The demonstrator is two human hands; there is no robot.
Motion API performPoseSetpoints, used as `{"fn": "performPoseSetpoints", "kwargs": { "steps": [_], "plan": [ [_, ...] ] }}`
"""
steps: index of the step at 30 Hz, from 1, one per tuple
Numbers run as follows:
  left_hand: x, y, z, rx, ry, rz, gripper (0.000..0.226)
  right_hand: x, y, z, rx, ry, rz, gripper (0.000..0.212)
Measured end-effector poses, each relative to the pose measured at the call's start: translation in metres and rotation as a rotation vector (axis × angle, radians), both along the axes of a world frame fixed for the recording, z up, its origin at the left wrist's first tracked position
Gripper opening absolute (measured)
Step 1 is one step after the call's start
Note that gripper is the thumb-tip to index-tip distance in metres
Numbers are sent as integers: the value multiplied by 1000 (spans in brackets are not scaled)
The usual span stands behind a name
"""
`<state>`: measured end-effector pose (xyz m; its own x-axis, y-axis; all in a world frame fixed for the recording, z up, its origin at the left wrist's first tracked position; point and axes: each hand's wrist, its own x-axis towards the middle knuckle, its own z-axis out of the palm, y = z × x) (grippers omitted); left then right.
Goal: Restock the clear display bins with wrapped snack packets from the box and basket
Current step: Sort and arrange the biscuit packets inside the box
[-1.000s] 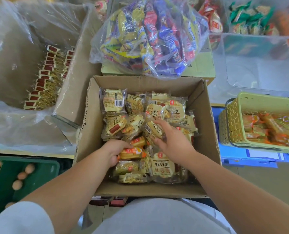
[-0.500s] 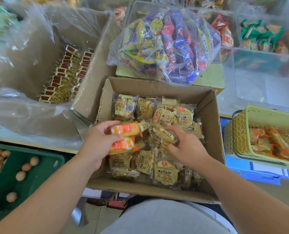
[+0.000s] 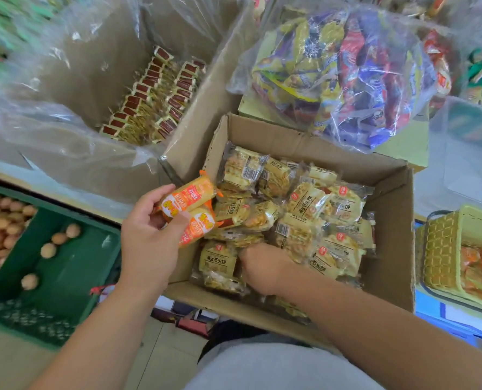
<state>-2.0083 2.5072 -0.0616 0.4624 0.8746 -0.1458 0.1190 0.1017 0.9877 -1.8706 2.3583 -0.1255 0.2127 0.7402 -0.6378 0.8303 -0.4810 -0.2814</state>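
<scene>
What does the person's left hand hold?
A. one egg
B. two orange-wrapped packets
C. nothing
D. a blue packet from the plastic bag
B: the left hand grips two orange-wrapped packets, one above the other, at the left side of the cardboard box.

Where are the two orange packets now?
In the head view, left of centre: the left hand grips the orange packets over the left wall of the cardboard box.
</scene>
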Motion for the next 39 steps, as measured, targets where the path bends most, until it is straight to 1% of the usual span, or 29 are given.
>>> {"fn": "performPoseSetpoints", "kwargs": {
  "steps": [1, 3, 4, 6, 9, 13, 14, 17, 19, 21, 22, 23, 25, 26, 28, 30, 35, 39],
  "plan": [
    [-2, 0, -1, -20, -23, 20, 45, 0, 4, -8, 42, 20, -44, 16],
    [-8, 1, -3, -59, -52, 65, 45, 0, 14, -22, 98, 98, -159, 33],
    [-12, 1, -5, -82, -65, 86, 45, 1, 19, -26, 83, 153, -241, 42],
    [-19, 2, -8, -132, -101, 127, 46, 1, 30, -34, 28, 236, -382, 50],
    [-22, -2, -12, -186, -137, 184, 41, -4, 43, -43, -16, 251, -492, 58],
    [-18, -10, -13, -124, -111, 208, 39, -23, 48, -48, -38, 395, -738, 70],
    [-17, -10, -14, -109, -105, 209, 38, -27, 47, -49, -26, 419, -815, 71],
    [-16, -9, -15, -104, -101, 217, 38, -32, 43, -51, -28, 561, -1022, 59],
    [-17, -7, -16, -105, -102, 218, 39, -30, 43, -49, -59, 690, -1124, 62],
    [-16, -8, -16, -98, -102, 215, 39, -28, 44, -46, -55, 810, -1205, 67],
    [-16, -8, -16, -92, -101, 211, 38, -27, 44, -46, -41, 871, -1245, 66],
    [-16, -9, -16, -87, -98, 205, 38, -27, 45, -46, -36, 923, -1274, 65],
    [-15, -10, -15, -77, -87, 197, 38, -28, 47, -44, -38, 1007, -1293, 51],
    [-15, -10, -15, -74, -84, 197, 38, -29, 48, -42, -40, 1036, -1293, 42],
    [-16, -10, -14, -69, -81, 202, 38, -31, 49, -38, -50, 1051, -1274, 33],
    [-15, -11, -13, -61, -76, 205, 39, -32, 49, -37, -47, 1048, -1257, 32],
    [-14, -12, -14, -57, -76, 220, 39, -32, 49, -37, -10, 1146, -1316, 32],
    [-14, -12, -14, -62, -86, 225, 38, -33, 51, -36, 3, 1148, -1244, 34]
  ]
}}
